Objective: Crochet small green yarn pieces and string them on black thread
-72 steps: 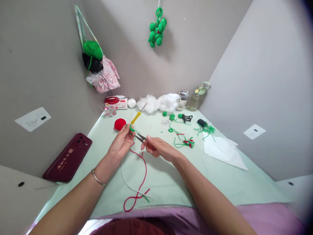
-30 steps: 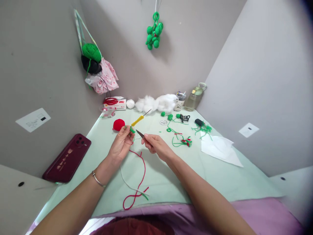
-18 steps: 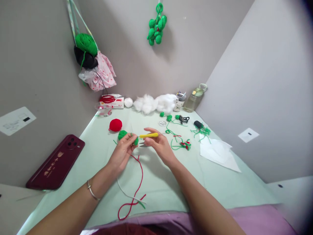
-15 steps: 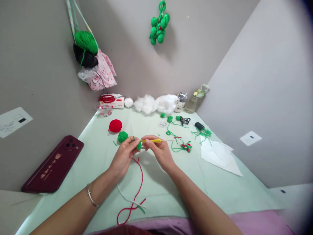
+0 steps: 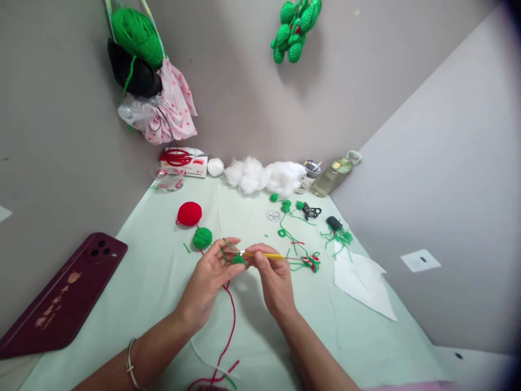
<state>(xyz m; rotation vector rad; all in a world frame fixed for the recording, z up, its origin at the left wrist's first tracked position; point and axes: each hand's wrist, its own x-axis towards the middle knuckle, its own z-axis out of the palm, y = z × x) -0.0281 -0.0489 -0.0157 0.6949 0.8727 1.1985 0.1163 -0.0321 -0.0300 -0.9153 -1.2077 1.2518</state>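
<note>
Hands (image 5: 248, 266) hold smooth yellow hook (image 5: 266, 255), knobbly green crochet (image 5: 238, 259).

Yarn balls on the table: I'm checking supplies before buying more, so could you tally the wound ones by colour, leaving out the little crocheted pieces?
Red yarn ball: 1
Green yarn ball: 1
White yarn ball: 1
Total: 3
</note>
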